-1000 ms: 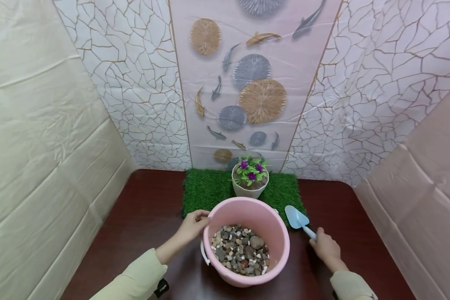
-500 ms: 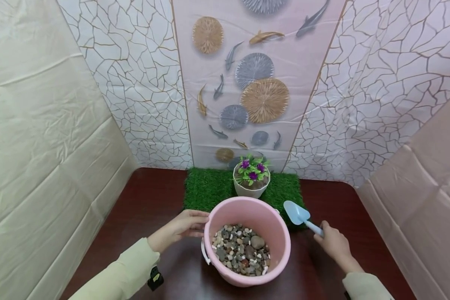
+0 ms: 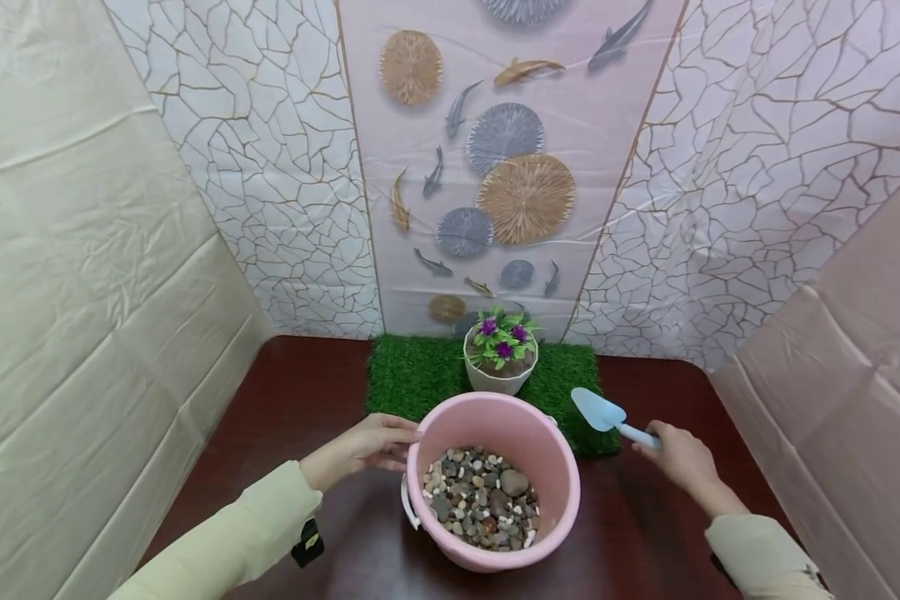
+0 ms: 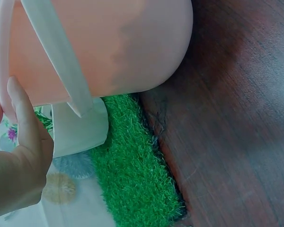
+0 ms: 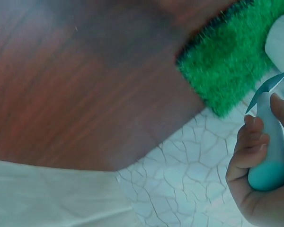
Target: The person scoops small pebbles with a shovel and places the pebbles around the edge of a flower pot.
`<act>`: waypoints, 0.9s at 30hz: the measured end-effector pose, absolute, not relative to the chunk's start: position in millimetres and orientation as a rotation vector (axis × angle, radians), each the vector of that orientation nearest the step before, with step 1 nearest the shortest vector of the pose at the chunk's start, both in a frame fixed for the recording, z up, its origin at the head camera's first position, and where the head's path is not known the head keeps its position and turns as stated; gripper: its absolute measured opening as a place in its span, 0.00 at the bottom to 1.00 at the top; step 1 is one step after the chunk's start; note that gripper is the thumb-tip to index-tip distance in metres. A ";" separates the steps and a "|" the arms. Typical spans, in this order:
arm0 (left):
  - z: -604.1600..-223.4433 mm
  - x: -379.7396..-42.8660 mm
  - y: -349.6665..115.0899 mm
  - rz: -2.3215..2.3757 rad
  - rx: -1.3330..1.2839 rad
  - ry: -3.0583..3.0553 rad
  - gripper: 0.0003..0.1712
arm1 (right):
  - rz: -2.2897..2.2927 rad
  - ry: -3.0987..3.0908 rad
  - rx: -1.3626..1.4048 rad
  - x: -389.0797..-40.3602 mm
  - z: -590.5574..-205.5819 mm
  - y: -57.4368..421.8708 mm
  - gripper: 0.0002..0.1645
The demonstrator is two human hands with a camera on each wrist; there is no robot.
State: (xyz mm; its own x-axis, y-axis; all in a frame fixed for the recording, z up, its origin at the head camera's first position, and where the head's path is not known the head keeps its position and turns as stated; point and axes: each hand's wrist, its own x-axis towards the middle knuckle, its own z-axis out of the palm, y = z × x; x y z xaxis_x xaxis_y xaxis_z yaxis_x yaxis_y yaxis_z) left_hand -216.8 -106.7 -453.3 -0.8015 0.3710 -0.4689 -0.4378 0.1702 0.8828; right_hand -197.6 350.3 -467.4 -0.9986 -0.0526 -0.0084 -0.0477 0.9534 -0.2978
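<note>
A pink bucket (image 3: 562, 500) with pebbles (image 3: 480, 500) in its bottom stands on the table. My left hand (image 3: 367, 442) pinches its left rim, the fingers outside against the wall (image 4: 26, 106) in the left wrist view. The white bail handle (image 4: 57, 52) hangs down the bucket's side. To the right of the bucket, my right hand (image 3: 682, 458) grips a light-blue garden trowel (image 3: 598, 408) by its handle, blade pointing away and to the left. In the right wrist view the fingers (image 5: 251, 144) wrap the handle (image 5: 270, 142) and the thumb lies along it.
Behind the bucket, a white pot (image 3: 498, 379) with purple flowers sits on a green turf mat (image 3: 412, 379). The dark red-brown table (image 3: 307, 400) reaches patterned sheeting at the back, and cream padded panels (image 3: 120, 375) flank both sides.
My right hand has moved right and slightly away from me, lifting the trowel, whose blade swings flatter. My left hand has shifted its fingers on the rim. The bucket stays put.
</note>
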 end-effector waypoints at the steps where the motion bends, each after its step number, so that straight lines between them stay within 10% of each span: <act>1: -453.3 -216.9 -107.3 1.698 -0.072 1.834 0.26 | -0.468 3.089 -0.091 -199.5 -463.2 350.9 0.19; 27: -440.9 -215.7 -107.0 1.589 -0.018 1.859 0.18 | -0.322 3.082 -0.456 -222.1 -359.5 342.6 0.09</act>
State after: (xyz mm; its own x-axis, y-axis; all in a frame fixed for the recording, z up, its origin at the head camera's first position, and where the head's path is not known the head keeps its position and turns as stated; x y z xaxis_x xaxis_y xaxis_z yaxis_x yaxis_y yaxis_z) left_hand -215.7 -107.0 -440.9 -0.7673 0.4068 -0.4957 -0.4261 0.2541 0.8682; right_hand -222.1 342.6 -359.5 -0.9575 -0.2876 0.0212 -0.2857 0.9364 -0.2038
